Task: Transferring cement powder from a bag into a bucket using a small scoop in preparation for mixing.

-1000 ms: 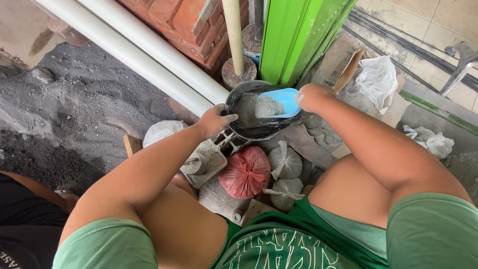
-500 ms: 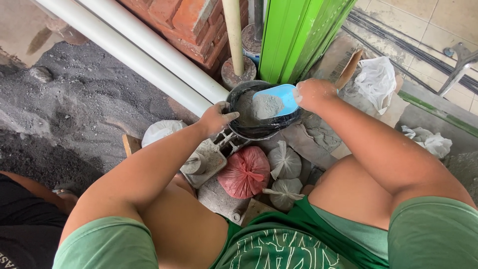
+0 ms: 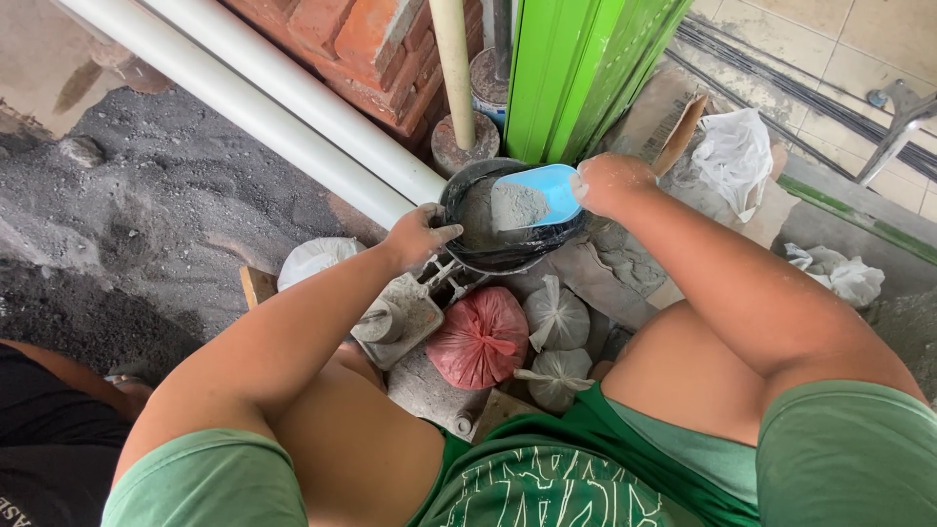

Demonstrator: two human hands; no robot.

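Observation:
My right hand (image 3: 607, 182) grips a blue plastic scoop (image 3: 545, 193) heaped with grey powder, held over a black bucket (image 3: 508, 252) that has grey powder inside. My left hand (image 3: 418, 236) holds the bucket's near left rim, thumb over the edge. The bucket sits on a small scale-like stand between my knees.
White pipes (image 3: 264, 102), a brick wall (image 3: 351, 34) and a green panel (image 3: 576, 68) stand behind the bucket. A red bag (image 3: 481, 337) and tied white bags (image 3: 558, 314) lie in front. Dark sand (image 3: 127, 215) spreads left; an open sack (image 3: 673, 127) and white plastic bag (image 3: 737, 156) right.
The scoop has shifted slightly left and tilted over the bucket, still full of powder. The left hand stays on the rim.

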